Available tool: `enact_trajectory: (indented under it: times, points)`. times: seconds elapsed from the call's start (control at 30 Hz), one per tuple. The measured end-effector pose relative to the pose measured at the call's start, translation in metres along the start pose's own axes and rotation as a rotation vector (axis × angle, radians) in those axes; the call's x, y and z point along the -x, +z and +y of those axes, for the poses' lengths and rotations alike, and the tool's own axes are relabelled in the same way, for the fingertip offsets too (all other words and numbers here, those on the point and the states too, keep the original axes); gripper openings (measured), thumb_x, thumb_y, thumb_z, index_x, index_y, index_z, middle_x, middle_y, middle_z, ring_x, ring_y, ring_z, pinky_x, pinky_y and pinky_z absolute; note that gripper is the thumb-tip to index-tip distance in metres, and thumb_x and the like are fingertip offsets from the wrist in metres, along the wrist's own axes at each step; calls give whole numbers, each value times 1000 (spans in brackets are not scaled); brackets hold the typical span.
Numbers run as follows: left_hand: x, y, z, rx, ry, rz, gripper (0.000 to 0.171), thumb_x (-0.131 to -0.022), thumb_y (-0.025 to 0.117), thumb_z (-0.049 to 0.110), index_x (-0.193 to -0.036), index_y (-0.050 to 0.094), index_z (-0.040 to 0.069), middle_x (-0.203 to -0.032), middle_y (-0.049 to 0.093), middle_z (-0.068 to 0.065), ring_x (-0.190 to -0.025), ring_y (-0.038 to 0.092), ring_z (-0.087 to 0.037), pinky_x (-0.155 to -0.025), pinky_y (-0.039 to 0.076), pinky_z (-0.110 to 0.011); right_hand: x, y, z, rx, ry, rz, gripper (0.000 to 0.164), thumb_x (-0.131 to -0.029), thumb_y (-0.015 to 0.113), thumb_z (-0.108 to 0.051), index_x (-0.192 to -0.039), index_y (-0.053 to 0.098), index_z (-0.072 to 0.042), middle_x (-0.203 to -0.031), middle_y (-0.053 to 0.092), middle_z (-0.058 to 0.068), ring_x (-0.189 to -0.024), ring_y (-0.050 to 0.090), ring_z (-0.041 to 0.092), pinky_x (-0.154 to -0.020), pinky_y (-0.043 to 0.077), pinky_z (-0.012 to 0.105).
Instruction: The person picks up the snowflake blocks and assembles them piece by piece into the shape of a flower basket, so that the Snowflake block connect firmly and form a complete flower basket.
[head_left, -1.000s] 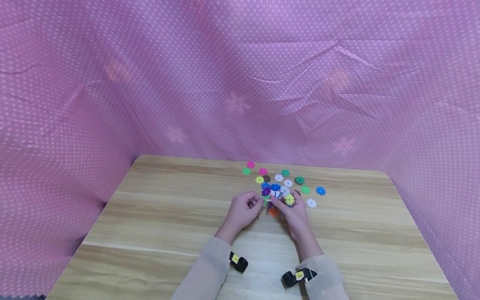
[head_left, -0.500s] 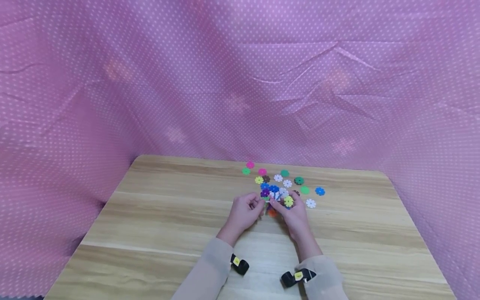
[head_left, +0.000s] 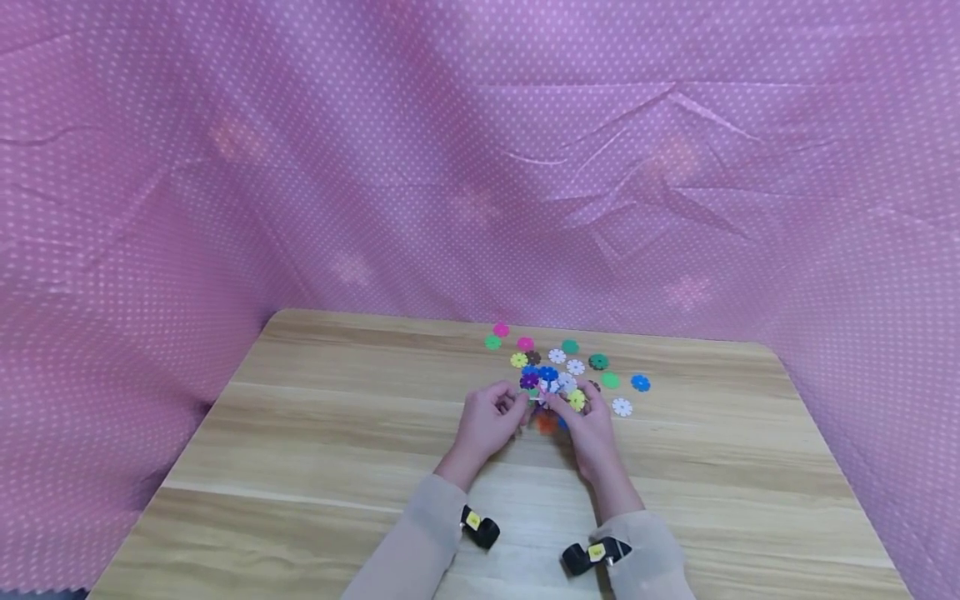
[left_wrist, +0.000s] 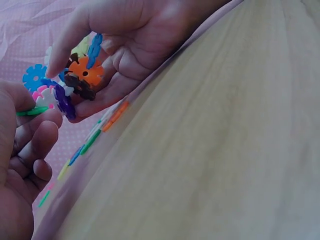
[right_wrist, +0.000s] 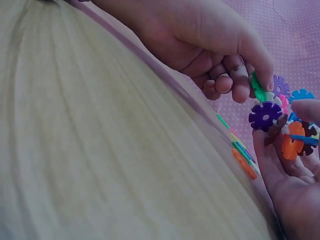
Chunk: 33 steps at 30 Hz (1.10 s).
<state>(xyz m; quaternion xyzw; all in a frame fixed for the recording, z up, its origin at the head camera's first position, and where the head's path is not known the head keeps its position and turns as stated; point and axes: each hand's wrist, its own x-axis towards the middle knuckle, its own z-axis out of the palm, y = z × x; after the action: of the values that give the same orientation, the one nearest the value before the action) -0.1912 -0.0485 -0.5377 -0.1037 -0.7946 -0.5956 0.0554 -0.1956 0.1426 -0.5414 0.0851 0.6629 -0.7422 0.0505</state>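
My right hand (head_left: 592, 433) holds a cluster of interlocked, notched plastic flower discs in several colours. A purple disc (right_wrist: 265, 115), an orange disc (left_wrist: 92, 76) and a brown disc (left_wrist: 79, 85) stand out in it. Between thumb and index finger, my left hand (head_left: 486, 421) pinches a green notched disc (left_wrist: 33, 111). That disc is at the cluster's left side, against or very near a white disc (left_wrist: 47, 98); whether the two interlock I cannot tell. Both hands are above the table, and the right fingers partly hide the cluster.
Loose flower discs lie behind the hands on the wooden table (head_left: 315, 433). Among them are a pink disc (head_left: 501, 330), a blue disc (head_left: 641, 382) and a white disc (head_left: 622, 407). A pink dotted cloth (head_left: 450, 167) hangs behind the table.
Both hands stay in almost the same place. The cluster in the right hand has turned slightly, and a blue disc now shows at its lower side. The loose discs have not moved.
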Motion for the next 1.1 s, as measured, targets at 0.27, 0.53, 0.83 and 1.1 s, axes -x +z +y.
enact_trajectory:
  times: [0.27,0.53,0.83,1.1]
  points:
    - [-1,-1,2,17,-14,18,18,-107,72,21,-91,74,13,-79,77,-7,-61,69,-21,-54,60,-28,0,0,-3,22,22,-11,58,-97,86,-29,-143,57,-9,-141,61,12,-120,64,18,-100,55,24]
    - [-5,-4,9,5,-28,51,19,-107,73,29,-94,73,16,-79,75,1,-65,71,-23,-57,60,-29,-1,0,-4,50,54,-15,66,-96,87,-32,-149,54,-11,-151,60,13,-135,58,27,-109,52,29]
    - [-16,-11,9,32,-19,9,25,-109,70,37,-107,77,14,-83,75,0,-71,73,-27,-60,62,-31,1,-2,-7,3,47,-19,78,-95,88,-27,-159,48,-8,-162,50,13,-152,42,31,-129,34,46]
    - [-55,-37,-4,-208,-62,91,18,-105,68,21,-107,76,5,-87,75,-3,-75,69,-16,-74,62,-33,-4,-2,-6,-39,16,-20,67,-96,87,-28,-153,58,-9,-155,59,8,-146,51,24,-125,41,37]
